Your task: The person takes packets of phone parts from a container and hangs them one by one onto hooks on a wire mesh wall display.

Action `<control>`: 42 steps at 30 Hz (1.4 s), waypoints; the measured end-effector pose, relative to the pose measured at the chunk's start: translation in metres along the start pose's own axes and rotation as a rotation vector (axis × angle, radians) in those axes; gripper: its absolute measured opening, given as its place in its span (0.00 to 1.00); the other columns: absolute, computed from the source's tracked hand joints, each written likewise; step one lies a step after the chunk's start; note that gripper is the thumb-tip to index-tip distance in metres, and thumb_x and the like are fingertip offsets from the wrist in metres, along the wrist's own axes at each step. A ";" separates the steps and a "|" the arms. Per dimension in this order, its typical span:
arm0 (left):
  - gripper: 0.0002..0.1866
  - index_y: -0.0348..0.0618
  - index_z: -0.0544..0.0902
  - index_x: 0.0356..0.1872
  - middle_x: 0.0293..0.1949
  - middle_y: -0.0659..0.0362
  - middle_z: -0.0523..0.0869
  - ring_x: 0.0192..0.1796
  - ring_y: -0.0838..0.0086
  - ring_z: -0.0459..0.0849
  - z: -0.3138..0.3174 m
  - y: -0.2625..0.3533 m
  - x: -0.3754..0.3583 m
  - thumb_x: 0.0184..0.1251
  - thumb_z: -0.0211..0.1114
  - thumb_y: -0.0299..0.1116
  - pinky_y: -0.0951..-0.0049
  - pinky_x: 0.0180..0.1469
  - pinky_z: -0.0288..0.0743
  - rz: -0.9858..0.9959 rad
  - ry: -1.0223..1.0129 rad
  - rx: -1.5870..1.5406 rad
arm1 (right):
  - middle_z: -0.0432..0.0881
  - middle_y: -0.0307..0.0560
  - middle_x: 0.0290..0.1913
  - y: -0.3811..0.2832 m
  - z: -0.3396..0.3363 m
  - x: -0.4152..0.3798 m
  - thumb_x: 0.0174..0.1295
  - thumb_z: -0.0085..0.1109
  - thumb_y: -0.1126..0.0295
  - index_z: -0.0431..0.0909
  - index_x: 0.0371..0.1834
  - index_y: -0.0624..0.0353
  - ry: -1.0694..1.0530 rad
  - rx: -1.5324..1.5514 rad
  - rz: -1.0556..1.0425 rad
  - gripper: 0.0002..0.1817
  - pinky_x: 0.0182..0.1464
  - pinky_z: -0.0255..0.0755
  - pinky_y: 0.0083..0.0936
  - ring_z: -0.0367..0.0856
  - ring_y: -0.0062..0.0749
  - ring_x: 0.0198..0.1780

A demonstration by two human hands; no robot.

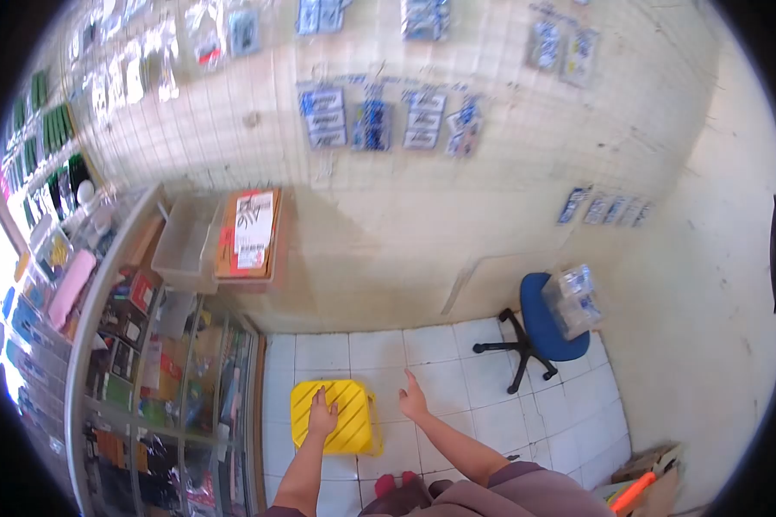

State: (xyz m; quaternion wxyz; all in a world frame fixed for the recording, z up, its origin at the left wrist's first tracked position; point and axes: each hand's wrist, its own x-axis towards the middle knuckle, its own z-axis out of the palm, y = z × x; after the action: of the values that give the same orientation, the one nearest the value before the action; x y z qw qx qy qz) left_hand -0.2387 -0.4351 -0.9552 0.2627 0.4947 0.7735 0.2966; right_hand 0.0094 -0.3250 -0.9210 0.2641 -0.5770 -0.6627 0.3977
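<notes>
My left hand (322, 415) is stretched out with its fingers apart and nothing in it; in this view it overlaps the yellow plastic stool (353, 431). The stool stands on the tiled floor and has diagonal slots across its top. To the right of the stool, my right hand (413, 400) reaches forward over the floor tiles. Its fingers are extended, and it holds nothing.
A glass display case (177, 388) full of goods runs along the left. On it stand a clear plastic bin (181, 250) and a brown parcel (248, 233). A blue swivel chair (539, 323) carries plastic packs (576, 302). Packets (372, 125) hang on the wall grid.
</notes>
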 end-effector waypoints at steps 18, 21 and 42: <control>0.33 0.37 0.65 0.71 0.61 0.39 0.77 0.64 0.43 0.75 0.071 0.250 0.035 0.65 0.64 0.30 0.54 0.66 0.70 0.570 -0.165 -0.148 | 0.73 0.62 0.66 0.017 -0.206 -0.034 0.63 0.63 0.74 0.63 0.71 0.58 0.318 0.056 -0.090 0.32 0.64 0.74 0.38 0.77 0.51 0.65; 0.32 0.37 0.66 0.71 0.60 0.40 0.77 0.62 0.46 0.77 0.115 0.299 0.033 0.65 0.64 0.28 0.56 0.65 0.72 0.602 -0.279 -0.130 | 0.72 0.61 0.67 0.039 -0.254 -0.040 0.63 0.62 0.76 0.63 0.71 0.59 0.345 0.093 -0.014 0.32 0.65 0.74 0.36 0.75 0.49 0.67; 0.25 0.39 0.73 0.64 0.54 0.45 0.83 0.54 0.55 0.84 0.382 0.525 0.071 0.65 0.63 0.25 0.58 0.57 0.77 0.559 -0.484 -0.216 | 0.79 0.60 0.60 0.247 -0.553 0.044 0.62 0.62 0.75 0.69 0.66 0.57 0.493 0.202 0.240 0.27 0.60 0.76 0.37 0.82 0.47 0.59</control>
State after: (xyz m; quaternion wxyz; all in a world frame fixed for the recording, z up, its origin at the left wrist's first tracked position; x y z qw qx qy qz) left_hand 0.3220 -0.1181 -0.8475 0.3975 0.7116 0.4886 0.3112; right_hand 0.5855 -0.1544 -0.8302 0.4243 -0.7013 -0.4627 0.3378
